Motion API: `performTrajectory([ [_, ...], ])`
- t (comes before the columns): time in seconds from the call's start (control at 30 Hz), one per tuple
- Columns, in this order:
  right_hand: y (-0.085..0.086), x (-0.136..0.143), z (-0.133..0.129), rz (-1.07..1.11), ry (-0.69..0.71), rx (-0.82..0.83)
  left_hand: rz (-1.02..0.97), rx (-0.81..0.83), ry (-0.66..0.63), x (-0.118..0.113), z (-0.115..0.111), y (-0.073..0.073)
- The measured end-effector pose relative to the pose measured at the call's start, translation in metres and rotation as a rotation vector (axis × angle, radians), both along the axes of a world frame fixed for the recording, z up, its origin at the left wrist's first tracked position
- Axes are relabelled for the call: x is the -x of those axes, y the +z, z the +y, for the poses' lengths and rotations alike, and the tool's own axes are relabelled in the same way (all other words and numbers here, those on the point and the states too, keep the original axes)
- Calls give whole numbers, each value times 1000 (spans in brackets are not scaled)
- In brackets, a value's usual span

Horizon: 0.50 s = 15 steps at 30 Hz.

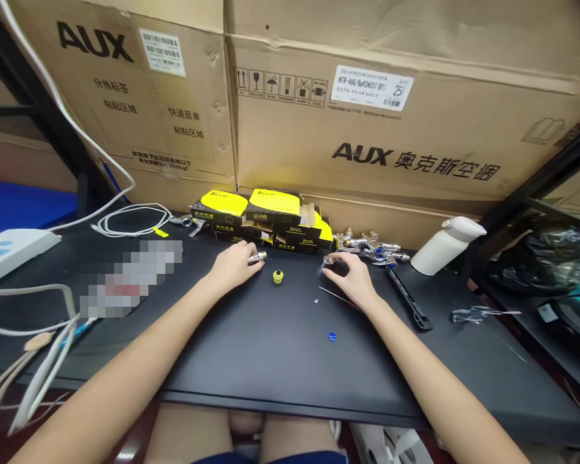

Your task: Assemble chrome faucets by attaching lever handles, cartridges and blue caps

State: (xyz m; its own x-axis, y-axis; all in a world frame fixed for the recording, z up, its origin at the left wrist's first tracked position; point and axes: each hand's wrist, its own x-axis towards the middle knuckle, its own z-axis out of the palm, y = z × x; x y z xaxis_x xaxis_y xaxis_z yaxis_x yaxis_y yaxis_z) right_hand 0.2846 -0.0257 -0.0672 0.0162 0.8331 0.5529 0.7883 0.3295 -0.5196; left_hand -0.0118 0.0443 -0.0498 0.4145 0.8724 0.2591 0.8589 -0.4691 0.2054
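Note:
My left hand (232,267) is closed around a chrome valve body (256,258) with a brass-coloured end, near the black boxes. Most of that part is hidden by the fingers. My right hand (350,277) pinches a small round chrome piece (327,260) between thumb and fingers. Between the hands a yellow cartridge (278,278) with a black top stands upright on the table. A thin screwdriver (334,295) lies beneath my right hand, its shaft pointing left. Closer to me are a tiny white bit (316,301) and a blue disc (332,336).
Yellow-and-black boxes (273,209) are stacked at the back, with several chrome faucet parts (372,248) beside them. A black utility knife (408,299), a white bottle (447,245) and a clear plastic wrapper (473,314) sit right. Left are a power strip (19,252) and cables.

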Motion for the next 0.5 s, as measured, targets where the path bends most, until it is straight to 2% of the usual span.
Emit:
performTrajectory([
  [0.37,-2,3,-1,39,80,9,-198,52,-109,0,12,-8],
  [0.5,8,19,-12,84,108,-55,-272,-22,-161,-2,7,0],
])
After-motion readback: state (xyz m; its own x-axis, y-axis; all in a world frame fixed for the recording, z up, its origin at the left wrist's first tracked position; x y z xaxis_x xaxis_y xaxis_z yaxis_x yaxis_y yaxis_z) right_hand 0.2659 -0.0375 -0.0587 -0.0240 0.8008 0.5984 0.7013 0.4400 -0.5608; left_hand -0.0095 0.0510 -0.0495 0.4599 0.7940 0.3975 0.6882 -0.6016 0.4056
